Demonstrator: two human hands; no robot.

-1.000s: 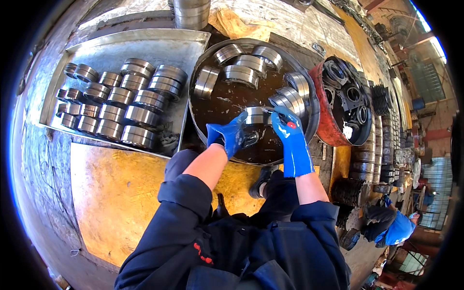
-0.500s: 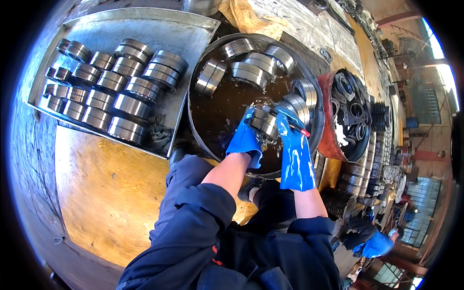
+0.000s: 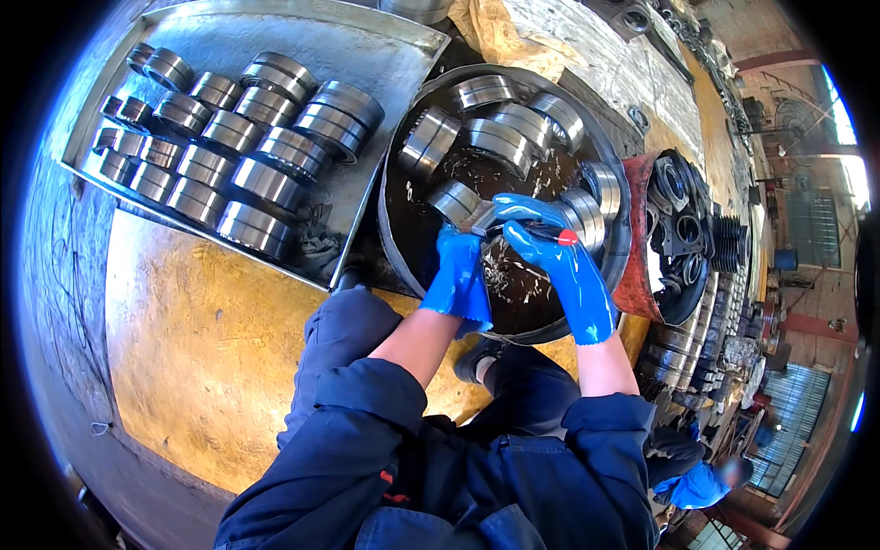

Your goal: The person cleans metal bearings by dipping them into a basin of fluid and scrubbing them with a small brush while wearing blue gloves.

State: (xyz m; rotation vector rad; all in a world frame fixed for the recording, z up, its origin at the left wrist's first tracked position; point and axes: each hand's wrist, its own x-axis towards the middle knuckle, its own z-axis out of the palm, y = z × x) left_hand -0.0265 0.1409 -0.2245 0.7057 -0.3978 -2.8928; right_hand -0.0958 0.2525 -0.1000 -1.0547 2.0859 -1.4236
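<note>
Both my hands wear wet blue rubber gloves over a round metal tub (image 3: 394, 238) of dark brown liquid. My left hand (image 3: 460, 270) is closed on the lower edge of a shiny steel bearing (image 3: 453, 199); its fingertips are partly hidden. My right hand (image 3: 559, 252) grips a slim tool with a red handle end (image 3: 567, 237). The tool's other end reaches the bearing, and its kind is hard to make out. More steel bearings (image 3: 500, 145) sit in the liquid along the far and right sides of the tub.
To the left, a metal tray (image 3: 367, 37) holds rows of bearings and a dark rag (image 3: 316, 243). Right of the tub stands a red drum (image 3: 634, 275) full of dark rings. Yellowish paper (image 3: 490, 41) lies beyond. A person in blue (image 3: 701, 484) is far right.
My hands have shifted the bearing left and away from me within the tub. My right hand has turned, its fingers now pointing left. The view has swung slightly.
</note>
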